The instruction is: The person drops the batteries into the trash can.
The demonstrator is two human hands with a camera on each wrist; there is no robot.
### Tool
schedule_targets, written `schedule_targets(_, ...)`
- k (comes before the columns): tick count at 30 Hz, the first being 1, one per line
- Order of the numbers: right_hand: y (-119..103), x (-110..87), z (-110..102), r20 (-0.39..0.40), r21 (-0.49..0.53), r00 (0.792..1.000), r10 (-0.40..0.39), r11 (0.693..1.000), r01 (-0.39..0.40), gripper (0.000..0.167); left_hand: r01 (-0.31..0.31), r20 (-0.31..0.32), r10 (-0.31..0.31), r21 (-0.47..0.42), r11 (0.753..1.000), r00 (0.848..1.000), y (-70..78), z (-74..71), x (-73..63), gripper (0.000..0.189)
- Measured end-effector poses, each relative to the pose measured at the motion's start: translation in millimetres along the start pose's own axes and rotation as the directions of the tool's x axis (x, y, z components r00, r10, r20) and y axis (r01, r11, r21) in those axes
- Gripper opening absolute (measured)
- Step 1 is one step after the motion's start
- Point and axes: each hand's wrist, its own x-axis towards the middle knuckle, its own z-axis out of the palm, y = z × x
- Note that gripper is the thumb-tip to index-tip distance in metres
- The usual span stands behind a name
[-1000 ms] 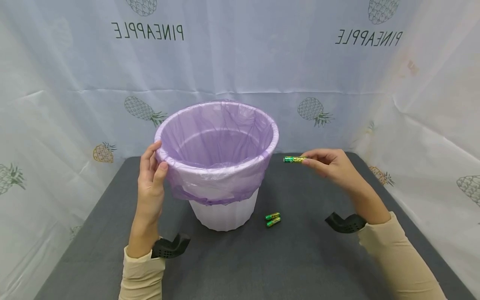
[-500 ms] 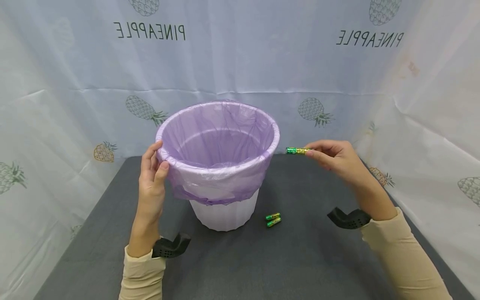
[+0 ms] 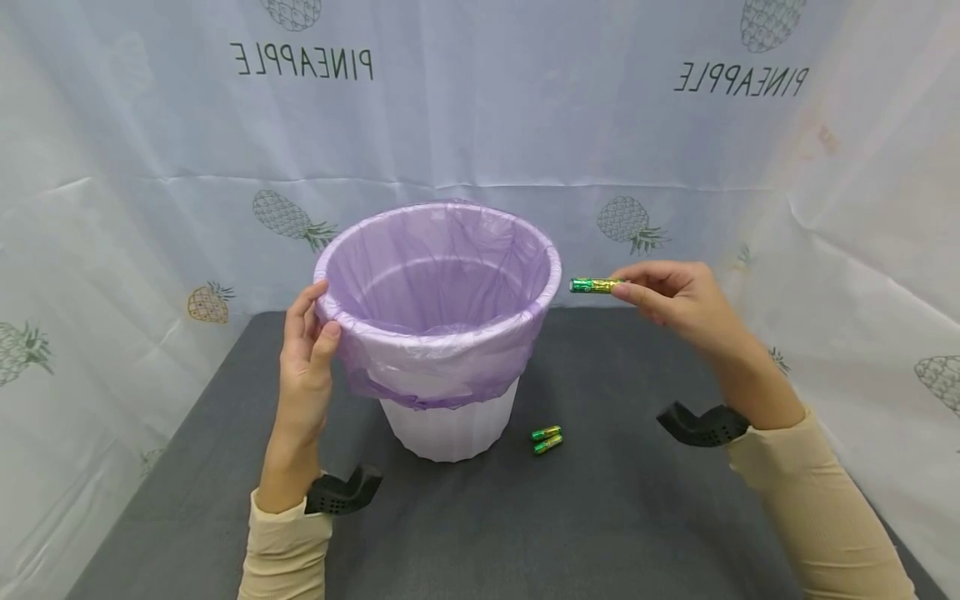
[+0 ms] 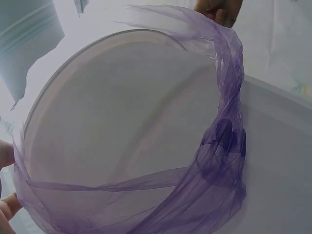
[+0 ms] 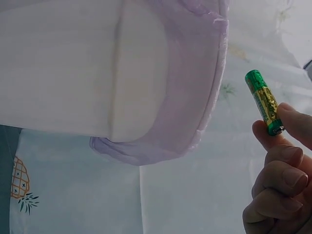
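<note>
A white trash can (image 3: 448,429) stands on the dark table, lined with a purple plastic bag (image 3: 431,379) folded over its rim. My left hand (image 3: 303,375) grips the bag-covered rim at the left, thumb on the outside; the left wrist view shows only its fingertips at the edge. To the right of the can, about rim height, my right hand (image 3: 675,304) pinches a green and gold battery (image 3: 592,285) between thumb and forefinger. In the right wrist view the battery (image 5: 263,102) points away from the fingers, apart from the can.
Two similar batteries (image 3: 547,439) lie side by side on the dark table (image 3: 600,517), just right of the can's base. A pineapple-print curtain (image 3: 480,108) hangs behind and along both sides. Each wrist carries a black camera mount (image 3: 701,425).
My right hand has risen with the battery, drifting slightly right at first. My left hand keeps its hold on the rim. The two batteries on the table stay put.
</note>
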Motion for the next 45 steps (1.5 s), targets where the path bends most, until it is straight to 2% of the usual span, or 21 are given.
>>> schedule_targets(3, -2, 1.9, 1, 0.006, -0.026, 1.0, 0.01, 1.0, -0.01, 0.024, 0.005, -0.003, -0.005, 0.008, 1.0, 1.0, -1.0, -0.2, 0.4, 0.043)
schedule_targets(11, -6, 9.2, 9, 0.022, -0.172, 0.999, 0.04, 0.984, -0.036, 0.019, 0.003, 0.007, -0.003, 0.014, 1.0, 1.0, -0.8, -1.6, -0.1, 0.044)
schedule_targets(16, -3, 15.9, 19, -0.006, -0.159, 1.0, 0.03, 0.987, -0.031, 0.023, 0.032, -0.01, -0.032, 0.025, 0.999, 0.999, 0.1, -2.4, -0.4, 0.046)
schedule_targets(22, -1, 22.5, 28, -0.028, -0.126, 0.999, 0.045, 0.991, -0.048, 0.024, 0.034, -0.01, -0.034, 0.025, 0.999, 0.999, -0.7, -3.0, 0.2, 0.045)
schedule_targets(26, 1, 26.0, 32, -0.029, -0.103, 0.999, 0.027, 0.994, -0.03, 0.028, 0.042, -0.015, -0.041, 0.02, 0.999, 0.999, 1.2, -2.2, 0.2, 0.045)
schedule_targets(35, 4, 30.2, 42, -0.038, -0.057, 0.999, 0.03, 0.998, -0.032, 0.032, 0.004, 0.008, -0.004, 0.001, 1.0, 1.0, -0.1, -1.1, -0.6, 0.043)
schedule_targets(45, 9, 30.9, 48, -0.052, -0.016, 0.999, 0.017, 1.0, -0.018, 0.033, -0.002, 0.028, 0.002, -0.007, 1.0, 1.0, -0.5, -1.2, 0.0, 0.044)
